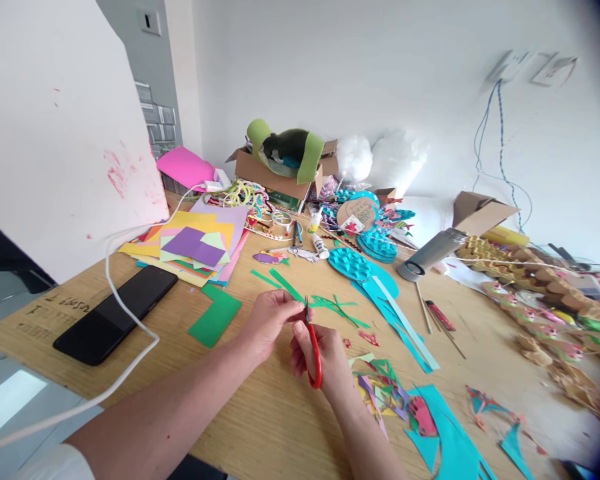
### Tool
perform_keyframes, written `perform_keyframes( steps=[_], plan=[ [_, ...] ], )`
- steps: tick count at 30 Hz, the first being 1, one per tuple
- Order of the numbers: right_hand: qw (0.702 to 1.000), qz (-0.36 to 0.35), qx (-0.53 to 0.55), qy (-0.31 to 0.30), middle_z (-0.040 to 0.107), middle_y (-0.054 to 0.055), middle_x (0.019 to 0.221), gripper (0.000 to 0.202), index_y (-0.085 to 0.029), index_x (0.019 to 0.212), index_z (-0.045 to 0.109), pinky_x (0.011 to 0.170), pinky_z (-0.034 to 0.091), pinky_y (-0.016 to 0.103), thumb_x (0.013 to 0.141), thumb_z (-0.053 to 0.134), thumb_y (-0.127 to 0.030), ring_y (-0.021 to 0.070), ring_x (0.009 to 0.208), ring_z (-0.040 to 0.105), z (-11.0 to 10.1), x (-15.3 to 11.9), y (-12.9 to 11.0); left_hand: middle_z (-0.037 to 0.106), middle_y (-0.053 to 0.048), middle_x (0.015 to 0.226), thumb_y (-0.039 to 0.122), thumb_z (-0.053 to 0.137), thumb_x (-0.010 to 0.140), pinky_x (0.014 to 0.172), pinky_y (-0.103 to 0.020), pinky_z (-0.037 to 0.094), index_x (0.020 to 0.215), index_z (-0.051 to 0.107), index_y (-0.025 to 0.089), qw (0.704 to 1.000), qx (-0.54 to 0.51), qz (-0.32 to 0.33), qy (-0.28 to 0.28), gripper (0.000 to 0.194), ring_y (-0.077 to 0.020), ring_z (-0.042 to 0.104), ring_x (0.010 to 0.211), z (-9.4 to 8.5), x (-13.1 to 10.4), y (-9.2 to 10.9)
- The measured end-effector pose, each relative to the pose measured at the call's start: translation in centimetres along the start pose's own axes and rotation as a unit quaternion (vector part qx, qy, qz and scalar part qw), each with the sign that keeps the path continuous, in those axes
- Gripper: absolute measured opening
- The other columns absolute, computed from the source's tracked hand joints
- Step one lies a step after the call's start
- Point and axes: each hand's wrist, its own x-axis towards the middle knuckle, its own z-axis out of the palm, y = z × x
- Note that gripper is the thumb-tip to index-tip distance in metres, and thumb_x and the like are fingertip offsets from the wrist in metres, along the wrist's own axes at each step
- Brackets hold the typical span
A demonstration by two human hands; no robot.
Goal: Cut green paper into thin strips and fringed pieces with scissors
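Two bare hands are recorded in the head view, close together over the wooden table (165, 407). Left hand (267, 323): thumb and fingers pinched on a green strip (286, 284). Right hand (323, 353): closed around the scissors (317, 375), directly beside the left fingertips.

Obscured: the near end of the strip, at the left fingertips and blades; part of the handle, behind the right thumb and fingers. Whether the blades are parted cannot be made out. The left forearm runs out of frame at the bottom, ending in a white sleeve (55, 465).

Orientation: the scissors' long axis runs away from the person, blade tips foremost, handle toward the right wrist. The strip extends obliquely from the left fingertips, away and to the left.

Condition: scissors with a red handle and short, dark metal blades; strip narrow, flat, plain green. Left of the left hand lies a notched green sheet (215, 319); loose green strips (336, 305) lie beyond the right hand, mixed paper scraps (380, 390) to its right.
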Motion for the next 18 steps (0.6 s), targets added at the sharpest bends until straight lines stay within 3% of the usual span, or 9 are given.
perform_keyframes(
  steps=[18],
  plan=[
    [1.0,0.001,-0.003,-0.004,0.055,0.001,0.043,0.047,-0.015,0.06,0.052,0.033,0.034,0.017,0.082,0.057,-0.056,0.0096,0.032,0.049,-0.19,0.0,0.11,0.065,-0.003,0.061,0.021,0.067,0.06,0.068,-0.028,0.045,0.054,0.053,0.015,0.999,0.029,0.001,-0.014,0.016,-0.0157,0.062,0.063,-0.09,0.16,0.15]
  ],
)
